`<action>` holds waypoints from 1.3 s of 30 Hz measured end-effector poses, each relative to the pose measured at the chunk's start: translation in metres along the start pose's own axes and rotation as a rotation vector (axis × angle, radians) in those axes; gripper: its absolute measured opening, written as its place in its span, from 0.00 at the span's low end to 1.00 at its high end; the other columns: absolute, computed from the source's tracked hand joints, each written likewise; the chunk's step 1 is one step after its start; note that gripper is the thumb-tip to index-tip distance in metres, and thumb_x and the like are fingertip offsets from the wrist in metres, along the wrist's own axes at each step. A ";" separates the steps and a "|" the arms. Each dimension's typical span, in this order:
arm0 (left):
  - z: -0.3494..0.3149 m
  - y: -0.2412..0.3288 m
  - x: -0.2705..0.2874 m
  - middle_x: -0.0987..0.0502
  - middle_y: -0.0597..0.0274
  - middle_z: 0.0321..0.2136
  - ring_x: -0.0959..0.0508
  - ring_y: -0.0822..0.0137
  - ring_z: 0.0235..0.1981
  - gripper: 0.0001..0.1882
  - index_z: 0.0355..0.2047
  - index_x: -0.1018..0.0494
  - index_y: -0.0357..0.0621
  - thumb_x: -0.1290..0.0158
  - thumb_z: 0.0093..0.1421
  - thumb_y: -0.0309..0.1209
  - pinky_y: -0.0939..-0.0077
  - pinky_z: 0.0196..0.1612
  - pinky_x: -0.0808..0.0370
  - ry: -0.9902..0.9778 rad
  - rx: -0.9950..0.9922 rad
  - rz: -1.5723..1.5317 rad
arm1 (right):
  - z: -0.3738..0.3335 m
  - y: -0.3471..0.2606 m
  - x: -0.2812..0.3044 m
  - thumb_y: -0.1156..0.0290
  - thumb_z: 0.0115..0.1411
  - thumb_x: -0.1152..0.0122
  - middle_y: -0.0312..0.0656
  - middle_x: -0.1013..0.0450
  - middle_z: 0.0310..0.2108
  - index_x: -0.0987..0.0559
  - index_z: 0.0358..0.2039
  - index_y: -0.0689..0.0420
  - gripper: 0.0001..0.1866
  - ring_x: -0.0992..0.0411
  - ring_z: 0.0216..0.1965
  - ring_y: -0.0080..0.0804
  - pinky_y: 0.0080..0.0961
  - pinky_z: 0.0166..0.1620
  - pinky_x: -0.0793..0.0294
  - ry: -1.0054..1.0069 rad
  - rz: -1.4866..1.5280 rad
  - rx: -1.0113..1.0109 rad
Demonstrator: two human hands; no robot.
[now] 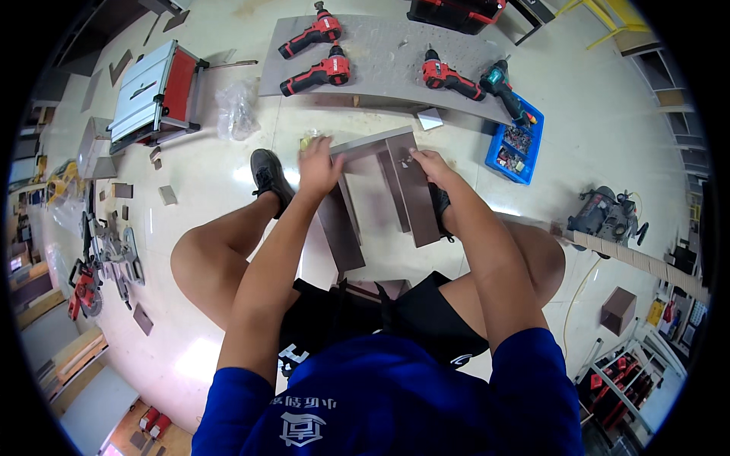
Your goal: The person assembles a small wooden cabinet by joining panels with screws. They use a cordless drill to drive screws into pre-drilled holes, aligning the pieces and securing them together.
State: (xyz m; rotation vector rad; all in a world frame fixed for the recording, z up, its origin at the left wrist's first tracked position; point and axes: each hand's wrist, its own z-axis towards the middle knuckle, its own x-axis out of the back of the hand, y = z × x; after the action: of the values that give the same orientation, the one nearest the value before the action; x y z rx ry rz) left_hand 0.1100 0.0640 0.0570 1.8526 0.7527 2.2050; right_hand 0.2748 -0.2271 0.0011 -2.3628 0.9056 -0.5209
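Observation:
Between my legs stands a grey-brown frame of flat panels point(417, 190), a cross panel at its far end and side panels running back toward me. My left hand point(318, 169) is at the frame's far left corner, fingers stretched out and thumb apart. Something small and yellow-green shows by its fingertips. With its thumb on the upper edge, my right hand point(436, 167) grips the right side panel; its other fingers are mostly hidden. Beyond the frame, a low grey board point(380, 57) carries several cordless drills point(321, 74), red-black ones and a teal one.
A blue tray point(496, 163) of screws and small parts sits right of the board. To the left are a table saw point(152, 91), a clear plastic bag point(236, 110) and scattered offcuts. A power tool point(601, 213) and a brown box point(618, 310) lie right.

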 end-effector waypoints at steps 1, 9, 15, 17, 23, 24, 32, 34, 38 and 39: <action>0.020 0.013 -0.007 0.27 0.41 0.55 0.28 0.43 0.57 0.33 0.61 0.36 0.35 0.43 0.61 0.41 0.54 0.60 0.32 -0.033 -0.103 -0.015 | 0.001 0.001 0.001 0.39 0.65 0.46 0.45 0.24 0.46 0.25 0.55 0.57 0.34 0.25 0.43 0.37 0.36 0.44 0.24 -0.010 0.004 0.005; 0.092 0.070 -0.047 0.26 0.47 0.54 0.24 0.50 0.55 0.27 0.61 0.40 0.48 0.48 0.61 0.29 0.49 0.55 0.26 -0.639 -0.027 0.212 | 0.001 -0.004 -0.009 0.39 0.69 0.54 0.48 0.21 0.36 0.19 0.47 0.60 0.33 0.24 0.40 0.42 0.35 0.47 0.26 0.118 -0.276 0.048; 0.079 0.059 -0.060 0.25 0.50 0.53 0.27 0.52 0.59 0.23 0.55 0.36 0.51 0.51 0.60 0.21 0.46 0.61 0.32 -0.528 -0.040 0.226 | 0.001 -0.003 -0.016 0.40 0.69 0.54 0.55 0.21 0.42 0.18 0.44 0.63 0.34 0.23 0.44 0.46 0.35 0.51 0.28 0.157 -0.342 0.119; 0.071 0.056 -0.069 0.25 0.49 0.54 0.28 0.52 0.61 0.24 0.57 0.37 0.51 0.52 0.60 0.21 0.45 0.64 0.35 -0.440 -0.085 0.227 | 0.000 0.000 -0.016 0.40 0.69 0.54 0.53 0.21 0.40 0.18 0.44 0.62 0.33 0.23 0.42 0.43 0.35 0.49 0.27 0.128 -0.313 0.104; 0.068 0.048 -0.066 0.36 0.42 0.64 0.41 0.48 0.69 0.34 0.67 0.44 0.53 0.49 0.61 0.28 0.36 0.67 0.43 -0.472 -0.097 0.197 | -0.014 -0.015 0.002 0.38 0.65 0.48 0.39 0.24 0.35 0.24 0.52 0.55 0.32 0.26 0.31 0.31 0.32 0.30 0.26 -0.024 -0.065 -0.077; 0.069 0.055 -0.062 0.39 0.41 0.66 0.44 0.47 0.71 0.36 0.69 0.45 0.54 0.47 0.61 0.31 0.34 0.67 0.44 -0.441 -0.104 0.187 | -0.016 -0.015 0.019 0.39 0.66 0.47 0.39 0.23 0.35 0.24 0.52 0.54 0.30 0.26 0.31 0.30 0.30 0.29 0.27 0.014 -0.104 -0.075; 0.055 -0.048 0.103 0.37 0.39 0.65 0.40 0.45 0.69 0.32 0.63 0.33 0.46 0.43 0.59 0.38 0.42 0.66 0.40 -0.435 -0.154 0.334 | -0.131 -0.112 0.174 0.58 0.64 0.39 0.32 0.23 0.42 0.23 0.52 0.52 0.18 0.23 0.40 0.21 0.19 0.36 0.29 0.182 -0.372 0.340; 0.026 -0.093 0.170 0.30 0.40 0.60 0.32 0.47 0.64 0.28 0.61 0.30 0.43 0.44 0.60 0.38 0.52 0.65 0.36 -0.465 -0.080 0.166 | -0.186 -0.117 0.182 0.60 0.63 0.35 0.34 0.22 0.37 0.23 0.51 0.55 0.20 0.25 0.37 0.19 0.20 0.35 0.28 0.242 -0.244 0.418; -0.073 -0.103 0.263 0.22 0.39 0.51 0.22 0.47 0.53 0.26 0.56 0.26 0.38 0.44 0.61 0.40 0.62 0.56 0.27 -0.388 0.179 0.038 | -0.283 -0.036 0.182 0.59 0.62 0.35 0.40 0.21 0.48 0.19 0.49 0.59 0.20 0.25 0.49 0.25 0.27 0.53 0.27 -0.027 -0.279 0.262; -0.086 -0.079 0.276 0.22 0.39 0.50 0.21 0.48 0.52 0.25 0.56 0.26 0.39 0.45 0.62 0.40 0.63 0.55 0.26 -0.399 0.353 0.041 | -0.310 -0.011 0.176 0.56 0.66 0.43 0.44 0.21 0.48 0.18 0.48 0.63 0.22 0.24 0.49 0.30 0.29 0.56 0.28 -0.130 -0.144 0.195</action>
State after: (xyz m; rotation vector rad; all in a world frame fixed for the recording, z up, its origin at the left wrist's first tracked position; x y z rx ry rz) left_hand -0.0470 0.2287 0.2524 2.3893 1.0741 1.7130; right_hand 0.2400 -0.4533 0.2745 -2.2644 0.6013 -0.4823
